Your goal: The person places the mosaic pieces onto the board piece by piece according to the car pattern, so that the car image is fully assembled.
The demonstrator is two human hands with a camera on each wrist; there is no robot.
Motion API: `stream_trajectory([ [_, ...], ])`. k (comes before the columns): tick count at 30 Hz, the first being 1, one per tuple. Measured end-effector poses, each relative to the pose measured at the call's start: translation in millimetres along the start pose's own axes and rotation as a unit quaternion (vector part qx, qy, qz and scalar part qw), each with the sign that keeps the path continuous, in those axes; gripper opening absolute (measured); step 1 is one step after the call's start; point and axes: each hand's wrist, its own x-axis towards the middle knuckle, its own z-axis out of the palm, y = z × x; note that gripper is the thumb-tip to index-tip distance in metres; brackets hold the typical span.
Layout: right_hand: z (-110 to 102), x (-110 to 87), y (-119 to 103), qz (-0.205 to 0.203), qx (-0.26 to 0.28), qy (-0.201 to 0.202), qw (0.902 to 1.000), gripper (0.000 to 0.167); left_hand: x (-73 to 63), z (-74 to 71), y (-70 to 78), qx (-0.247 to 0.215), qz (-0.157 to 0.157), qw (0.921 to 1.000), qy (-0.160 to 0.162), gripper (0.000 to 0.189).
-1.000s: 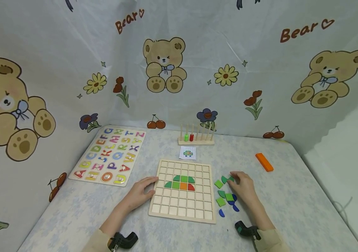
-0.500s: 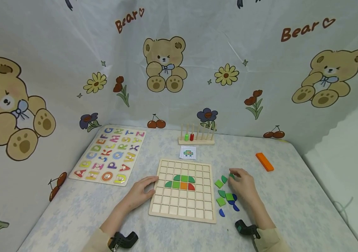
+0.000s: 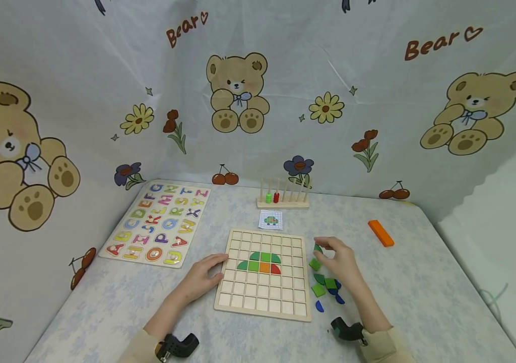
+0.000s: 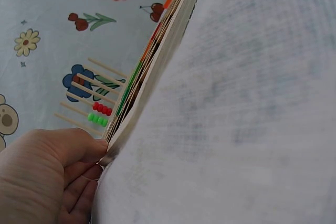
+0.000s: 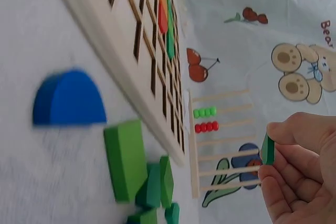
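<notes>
My left hand (image 3: 201, 277) rests against the left edge of a wooden grid board (image 3: 243, 302), thumb and index finger spread along that edge. Green, orange and red pieces (image 3: 264, 267) sit in the middle cells of the board. Right of the board, my right hand (image 3: 341, 259) is raised above the table and pinches a green quarter-circle piece (image 5: 268, 150) between thumb and fingers. Below it lie loose pieces: a green square (image 3: 318, 290), another green square (image 3: 315, 264), a green quarter-circle (image 3: 319, 279) and several blue rounded pieces (image 3: 319, 306).
Behind the board lie a small pattern card (image 3: 270, 220) and a peg stand (image 3: 282, 204) with green and red beads. An alphabet puzzle board (image 3: 155, 227) is at the left. An orange bar (image 3: 381, 233) lies at the right. A bear-print cloth (image 3: 285, 75) hangs behind.
My right hand has picked a green piece from the pile and moved left with it, toward the board's right edge. My left hand stays where it was.
</notes>
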Motion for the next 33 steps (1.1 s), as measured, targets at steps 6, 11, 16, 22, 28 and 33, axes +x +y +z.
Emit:
stream_trajectory([
  [6,10,1.2,-16,0.001,0.018,-0.031,0.9994,0.034,-0.1,0.0,-0.1,-0.004,0.003,1.0,-0.001,0.047],
  [11,20,-0.2,-24,0.01,0.036,-0.05,0.9981,0.035,0.1,0.3,-0.1,-0.008,0.001,1.0,-0.002,0.047],
  [16,29,-1.0,-28,0.007,0.046,-0.059,0.9972,0.034,0.2,0.6,-0.1,-0.009,-0.001,1.0,0.0,0.047],
  [22,38,-3.1,-28,0.01,0.056,-0.075,0.9956,0.033,0.4,0.8,-0.6,-0.009,0.002,1.0,0.001,0.047],
  [28,45,-7.5,-24,-0.007,0.059,-0.088,0.9944,0.032,0.2,0.4,0.4,-0.008,0.004,1.0,0.001,0.047],
  [33,51,-10.4,-21,0.009,0.074,-0.103,0.9919,0.03,-0.3,0.3,0.5,-0.003,0.002,1.0,0.002,0.047],
])
